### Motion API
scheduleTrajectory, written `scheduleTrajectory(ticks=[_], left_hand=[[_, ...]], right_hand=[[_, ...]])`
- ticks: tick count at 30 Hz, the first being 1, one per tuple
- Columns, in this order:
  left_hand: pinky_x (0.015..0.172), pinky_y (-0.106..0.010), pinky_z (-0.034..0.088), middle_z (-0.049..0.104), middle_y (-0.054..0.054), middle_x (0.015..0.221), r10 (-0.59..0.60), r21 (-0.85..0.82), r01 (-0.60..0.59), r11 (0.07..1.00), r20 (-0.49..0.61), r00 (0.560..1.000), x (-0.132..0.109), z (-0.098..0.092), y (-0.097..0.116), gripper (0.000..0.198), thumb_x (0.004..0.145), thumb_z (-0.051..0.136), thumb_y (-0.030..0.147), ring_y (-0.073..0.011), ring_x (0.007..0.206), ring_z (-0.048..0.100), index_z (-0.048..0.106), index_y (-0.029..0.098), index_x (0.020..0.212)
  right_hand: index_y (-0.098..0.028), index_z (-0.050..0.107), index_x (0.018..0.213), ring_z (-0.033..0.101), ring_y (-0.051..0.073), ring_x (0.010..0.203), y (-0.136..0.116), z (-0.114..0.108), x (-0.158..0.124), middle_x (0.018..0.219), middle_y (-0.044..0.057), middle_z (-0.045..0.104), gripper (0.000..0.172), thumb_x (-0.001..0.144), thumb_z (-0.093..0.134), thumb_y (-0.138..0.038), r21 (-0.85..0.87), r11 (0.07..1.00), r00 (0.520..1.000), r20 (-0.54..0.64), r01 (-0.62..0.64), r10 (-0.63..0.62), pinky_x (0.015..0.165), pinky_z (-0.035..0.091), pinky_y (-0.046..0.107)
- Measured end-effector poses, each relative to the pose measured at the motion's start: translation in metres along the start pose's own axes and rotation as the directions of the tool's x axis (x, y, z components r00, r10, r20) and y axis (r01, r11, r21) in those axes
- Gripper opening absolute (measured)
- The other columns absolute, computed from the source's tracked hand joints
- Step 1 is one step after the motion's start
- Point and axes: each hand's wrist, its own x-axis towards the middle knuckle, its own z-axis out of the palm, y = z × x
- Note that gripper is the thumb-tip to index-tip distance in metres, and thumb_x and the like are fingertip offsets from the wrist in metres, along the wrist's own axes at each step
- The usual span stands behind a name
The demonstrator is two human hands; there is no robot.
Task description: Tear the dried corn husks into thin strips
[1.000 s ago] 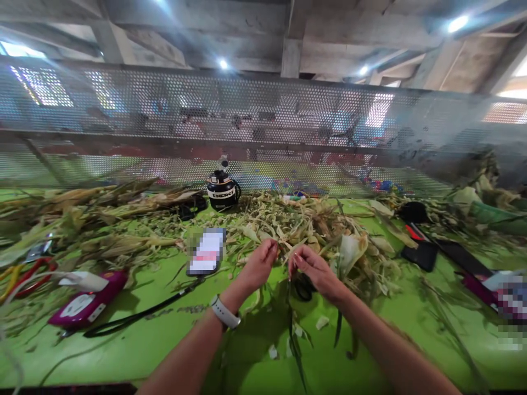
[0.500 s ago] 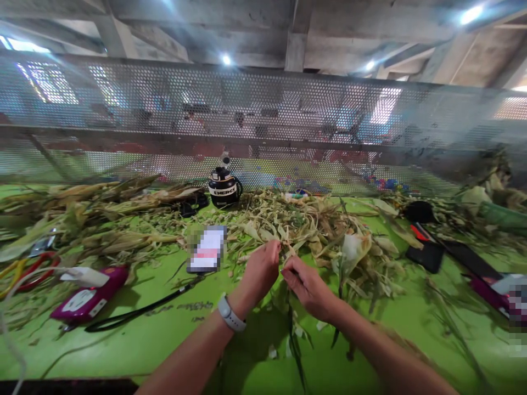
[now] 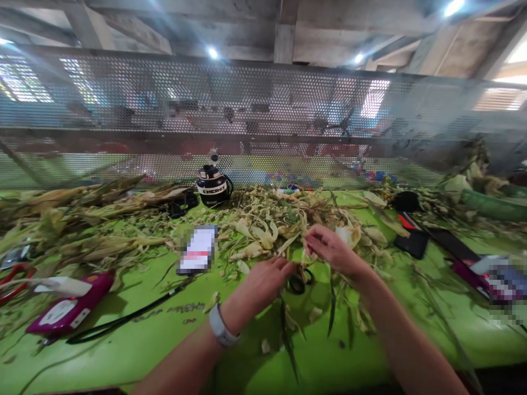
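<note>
My right hand [image 3: 331, 248] is closed in a pinch, with a thin pale strip of corn husk [image 3: 304, 253] hanging at its fingertips. Lower and to the left is my left hand [image 3: 269, 282], its fingers bent together; whatever they grip is hidden. A pair of black looped handles, seemingly scissors [image 3: 297, 284], lies right beside the left fingertips; I cannot tell whether they touch. Beyond both hands spreads a heap of dry husk pieces [image 3: 263, 230]. Dark green leaf strips [image 3: 288, 334] lie on the green tabletop [image 3: 164, 351] below the hands.
A phone [image 3: 197, 249] with a black strap lies left of centre. Behind it stands a black "ENERGY" jar [image 3: 213, 187]. Purple power bank [image 3: 72, 307] and red-handled scissors [image 3: 16, 280] are at left. A dark flat case [image 3: 411, 241] lies right. A perforated metal screen [image 3: 255, 120] runs behind.
My hands have moved apart: the right went up and rightward with a husk strip, the left slightly lower. The black handles now show between them. The view has shifted a little right.
</note>
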Motion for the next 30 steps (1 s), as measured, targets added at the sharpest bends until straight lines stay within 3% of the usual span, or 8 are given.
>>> scheduleTrajectory(ticks=[4, 8, 14, 16, 18, 20, 26, 30], left_hand=[[0.069, -0.027, 0.046, 0.064, -0.007, 0.088, 0.066, -0.053, -0.061, 0.997, 0.099, 0.993, -0.004, -0.008, -0.005, 0.032, 0.084, 0.036, 0.009, -0.0186, 0.077, 0.061, 0.055, 0.020, 0.108], [0.070, -0.024, 0.044, 0.067, -0.005, 0.089, 0.079, -0.251, -0.036, 0.967, 0.165, 0.983, -0.011, -0.030, -0.010, 0.029, 0.086, 0.035, 0.013, -0.0168, 0.078, 0.061, 0.060, 0.021, 0.100], [0.061, -0.019, 0.038, 0.056, -0.001, 0.071, 0.331, -0.804, -0.097, 0.586, 0.128, 0.935, -0.020, -0.055, -0.005, 0.027, 0.090, 0.039, 0.032, -0.0100, 0.064, 0.048, 0.059, 0.016, 0.084], [0.054, -0.019, 0.034, 0.046, 0.003, 0.062, 0.241, -0.897, -0.040, 0.441, 0.075, 0.968, -0.018, -0.052, -0.006, 0.027, 0.089, 0.041, 0.036, -0.0080, 0.055, 0.040, 0.056, 0.015, 0.079], [0.052, -0.019, 0.032, 0.043, 0.004, 0.062, -0.029, -0.940, 0.003, 0.341, -0.007, 1.000, -0.013, -0.044, -0.011, 0.026, 0.087, 0.043, 0.038, -0.0077, 0.054, 0.037, 0.055, 0.015, 0.082], [0.052, -0.019, 0.032, 0.040, 0.005, 0.060, -0.338, -0.953, -0.009, 0.303, -0.116, 0.934, -0.007, -0.036, -0.019, 0.025, 0.085, 0.044, 0.039, -0.0080, 0.053, 0.036, 0.053, 0.016, 0.082], [0.052, -0.022, 0.032, 0.044, 0.004, 0.058, -0.556, -0.828, 0.111, 0.550, -0.263, 0.789, 0.007, -0.015, -0.033, 0.019, 0.085, 0.039, 0.031, -0.0105, 0.052, 0.040, 0.050, 0.017, 0.077], [0.055, -0.024, 0.034, 0.053, -0.001, 0.063, -0.501, -0.560, 0.238, 0.794, -0.379, 0.778, 0.007, 0.000, -0.024, 0.022, 0.089, 0.031, 0.026, -0.0133, 0.056, 0.050, 0.049, 0.018, 0.080]], right_hand=[[-0.018, 0.048, 0.075, 0.039, 0.008, 0.050, 0.008, -0.015, 0.005, 0.066, 0.000, 0.061, 0.037, 0.084, 0.048, -0.054, 0.085, 0.994, 0.988, 0.148, -0.064, 0.051, 0.051, 0.032, 0.022], [-0.017, 0.053, 0.076, 0.046, 0.010, 0.058, 0.008, -0.016, 0.004, 0.071, 0.002, 0.064, 0.035, 0.083, 0.052, -0.051, 0.049, 0.998, 0.995, 0.095, -0.029, 0.025, 0.056, 0.035, 0.023], [-0.017, 0.056, 0.074, 0.051, 0.011, 0.061, 0.021, 0.000, 0.005, 0.065, -0.001, 0.059, 0.031, 0.081, 0.056, -0.047, 0.064, 0.998, 0.992, 0.125, 0.001, -0.009, 0.058, 0.038, 0.023], [-0.017, 0.055, 0.074, 0.050, 0.011, 0.060, 0.029, 0.015, 0.007, 0.065, -0.001, 0.056, 0.033, 0.082, 0.054, -0.048, 0.077, 0.997, 0.989, 0.146, -0.014, 0.002, 0.056, 0.038, 0.023], [-0.017, 0.055, 0.073, 0.045, 0.010, 0.055, 0.035, 0.029, 0.009, 0.063, -0.003, 0.052, 0.034, 0.081, 0.055, -0.050, 0.041, 0.998, 0.985, 0.167, -0.040, 0.033, 0.052, 0.035, 0.022], [-0.017, 0.054, 0.077, 0.045, 0.010, 0.058, 0.036, 0.038, 0.009, 0.067, -0.001, 0.052, 0.033, 0.085, 0.049, -0.049, 0.029, 0.999, 0.987, 0.160, -0.018, 0.013, 0.054, 0.037, 0.022], [-0.018, 0.053, 0.076, 0.052, 0.019, 0.101, 0.016, 0.047, -0.002, 0.117, 0.012, 0.050, 0.025, 0.090, 0.045, -0.037, -0.043, 0.976, 0.976, -0.038, 0.212, -0.214, 0.080, 0.041, 0.030], [-0.020, 0.049, 0.084, 0.059, 0.013, 0.072, 0.013, 0.061, -0.007, 0.098, 0.006, 0.057, 0.022, 0.092, 0.040, -0.038, 0.160, 0.977, 0.989, 0.008, 0.143, -0.146, 0.068, 0.045, 0.027]])
